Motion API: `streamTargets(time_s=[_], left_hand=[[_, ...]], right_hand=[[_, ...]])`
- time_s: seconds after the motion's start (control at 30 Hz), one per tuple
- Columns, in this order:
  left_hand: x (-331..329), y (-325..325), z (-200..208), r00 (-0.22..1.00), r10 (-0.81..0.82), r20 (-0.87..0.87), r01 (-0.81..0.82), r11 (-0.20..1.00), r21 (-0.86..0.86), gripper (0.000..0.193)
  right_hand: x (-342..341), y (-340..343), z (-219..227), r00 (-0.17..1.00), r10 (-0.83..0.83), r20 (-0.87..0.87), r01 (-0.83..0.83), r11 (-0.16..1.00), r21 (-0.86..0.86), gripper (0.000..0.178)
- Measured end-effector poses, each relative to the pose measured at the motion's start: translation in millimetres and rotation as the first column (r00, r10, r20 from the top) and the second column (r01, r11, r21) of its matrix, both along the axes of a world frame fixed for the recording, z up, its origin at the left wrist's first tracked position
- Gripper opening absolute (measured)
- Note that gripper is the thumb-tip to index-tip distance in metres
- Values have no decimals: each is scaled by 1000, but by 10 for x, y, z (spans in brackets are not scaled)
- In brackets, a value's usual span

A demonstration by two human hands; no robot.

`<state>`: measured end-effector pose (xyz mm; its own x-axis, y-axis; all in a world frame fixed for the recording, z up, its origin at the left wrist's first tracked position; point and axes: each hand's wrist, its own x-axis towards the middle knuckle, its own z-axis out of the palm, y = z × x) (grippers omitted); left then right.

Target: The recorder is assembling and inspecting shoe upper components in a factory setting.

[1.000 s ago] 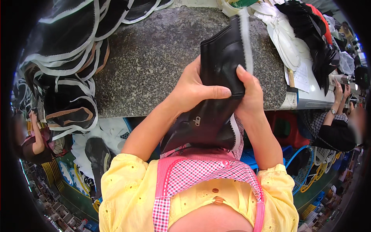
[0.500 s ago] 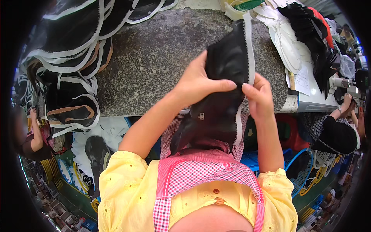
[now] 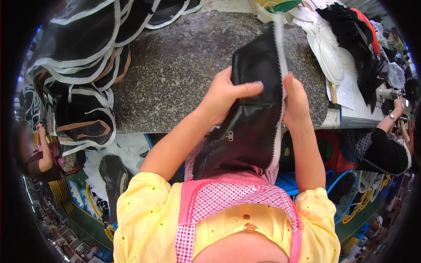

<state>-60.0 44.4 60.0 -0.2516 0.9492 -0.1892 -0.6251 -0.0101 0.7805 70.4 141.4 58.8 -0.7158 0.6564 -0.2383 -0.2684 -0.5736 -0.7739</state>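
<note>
At left, shows overlapping glossy black leather-like pieces with white edging point(image 3: 81, 37), too layered to count. With one bare left hand point(image 3: 223, 95), pinches the left side of one long black leather-like panel point(image 3: 256, 116), between both hands. At right, touches its white toothed edge point(image 3: 277, 133) with one bare right hand point(image 3: 296, 101); cannot tell whether pinching.

From the wearer's head, a fisheye is aimed down and ahead at close range: the apron point(image 3: 234, 204) is framed near, left hand point(image 3: 222, 95) and right hand point(image 3: 297, 101) beyond, the table point(image 3: 175, 87) far.
</note>
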Motion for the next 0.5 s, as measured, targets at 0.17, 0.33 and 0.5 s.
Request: streamTargets(time_s=[0.17, 0.33, 0.5], left_hand=[[59, 34, -12, 948, 263, -179, -269, 963, -6, 25], [166, -1, 21, 830, 403, -386, -369, 915, 163, 25], [148, -51, 43, 701, 464, -542, -398, 885, 242, 25]], right_hand=[[203, -169, -78, 969, 178, 170, -210, 958, 196, 44], [270, -127, -89, 944, 251, 213, -273, 959, 78, 39], [175, -132, 177, 907, 282, 311, -343, 926, 159, 32]])
